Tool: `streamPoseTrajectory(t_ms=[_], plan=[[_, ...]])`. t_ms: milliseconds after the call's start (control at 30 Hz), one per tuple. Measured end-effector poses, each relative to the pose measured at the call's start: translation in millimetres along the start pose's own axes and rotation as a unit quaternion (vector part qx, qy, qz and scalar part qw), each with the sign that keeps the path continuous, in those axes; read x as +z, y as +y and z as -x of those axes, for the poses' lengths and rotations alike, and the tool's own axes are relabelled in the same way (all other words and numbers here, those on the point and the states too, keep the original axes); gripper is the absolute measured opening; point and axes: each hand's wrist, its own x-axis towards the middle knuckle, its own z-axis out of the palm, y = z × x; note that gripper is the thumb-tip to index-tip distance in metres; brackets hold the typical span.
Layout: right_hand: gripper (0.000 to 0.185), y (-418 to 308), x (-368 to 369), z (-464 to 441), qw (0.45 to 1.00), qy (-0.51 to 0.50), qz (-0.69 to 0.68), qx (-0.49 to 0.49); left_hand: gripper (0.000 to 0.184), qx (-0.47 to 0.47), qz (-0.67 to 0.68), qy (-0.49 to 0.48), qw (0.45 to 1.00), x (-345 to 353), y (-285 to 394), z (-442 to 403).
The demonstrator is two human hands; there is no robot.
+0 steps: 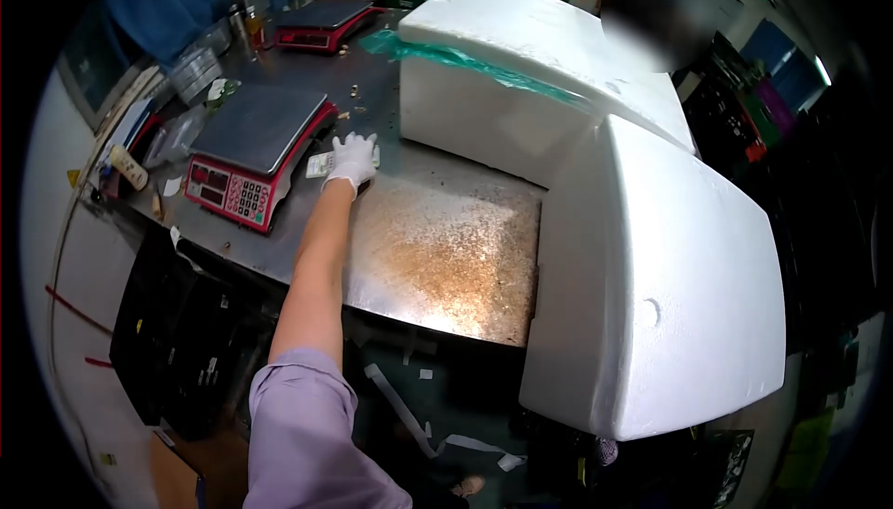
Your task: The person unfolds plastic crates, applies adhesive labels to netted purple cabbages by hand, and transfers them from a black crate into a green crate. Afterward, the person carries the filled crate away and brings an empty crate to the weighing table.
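My left hand (353,161), in a thin white glove, reaches forward over the metal table (326,216). Its fingers bend over a small pale packet (318,166) with greenish print, which lies beneath the palm and sticks out to the left. Just left of the hand is a red scale (244,179) with a grey weighing plate. A large white foam box (493,100) stands on the table to the right. Closer to me, another white foam piece (698,286) juts past the table edge. My right hand does not show.
Green film (474,67) hangs from under the foam box's lid. Farther back sits a second red scale (321,25), near bottles (251,25). Brownish wet grime (456,267) covers the near table surface. A black crate (186,341) stands below the left edge; white strips (405,416) lie on the floor.
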Motion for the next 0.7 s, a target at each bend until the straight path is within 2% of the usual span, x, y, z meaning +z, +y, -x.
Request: streamPoseTrajectory(t_ms=[67,100,133,167,200,233,267,300,333,367,400,433,467,500,533,567,600,633,700], plan=[[0.038,-15,-1,8,0.999,0.020,-0.033,0.010,0.047,0.033,-0.032,0.082,0.996,-1,-5,8],[0.036,-39,-19,13,1.000,0.000,-0.007,-0.006,0.044,0.070,-0.007,0.165,0.984,-10,-5,21],[0.035,-58,-28,21,1.000,-0.010,0.008,-0.015,0.042,0.061,0.065,0.154,0.984,-22,-1,37],[0.037,-61,-22,26,0.994,0.083,0.023,-0.067,0.035,0.097,0.103,0.220,0.965,-34,7,59],[0.033,-72,-28,11,0.997,-0.054,0.034,0.052,0.039,0.163,0.174,0.274,0.932,-41,14,83],[0.035,-82,-30,10,0.999,-0.034,-0.002,0.034,0.042,0.173,0.200,0.261,0.928,-53,22,111],[0.034,-74,-19,3,0.997,-0.026,-0.077,-0.011,0.042,0.169,0.332,0.237,0.897,-73,43,156],[0.035,-95,-33,11,0.992,0.010,-0.127,-0.022,0.043,0.186,0.275,0.258,0.907,-74,45,190],[0.036,-110,-40,14,0.983,0.033,-0.172,-0.057,0.043,0.167,0.221,0.225,0.934,-56,37,220],[0.038,-118,-49,13,0.973,0.054,-0.204,-0.098,0.049,0.140,0.242,0.152,0.948,-45,51,256],[0.041,-124,-53,12,0.952,0.001,-0.296,-0.075,0.051,0.211,0.279,0.187,0.918,-1,49,285],[0.044,-129,-53,9,0.919,-0.058,-0.384,-0.068,0.051,0.238,0.304,0.172,0.906,30,67,323],[0.049,-131,-54,9,0.878,-0.106,-0.461,-0.071,0.011,0.266,0.347,-0.044,0.899,-40,139,387],[0.054,-128,-58,9,0.832,-0.154,-0.527,-0.082,0.011,0.237,0.455,-0.131,0.848,-20,167,429],[0.054,-124,-62,14,0.825,-0.141,-0.540,-0.085,0.011,0.262,0.432,-0.167,0.847,-5,191,467],[0.057,-122,-66,25,0.762,-0.178,-0.620,-0.057,0.030,0.315,0.463,-0.155,0.814,-3,218,507],[0.060,-110,-74,33,0.693,-0.211,-0.688,-0.034,0.038,0.346,0.428,-0.160,0.820,0,246,542],[0.060,-94,-85,42,0.689,-0.203,-0.694,-0.041,0.048,0.375,0.392,-0.164,0.824,1,270,566],[0.058,-57,-100,69,0.552,-0.103,-0.823,-0.081,0.046,0.440,0.376,-0.147,0.802,-11,315,598]])
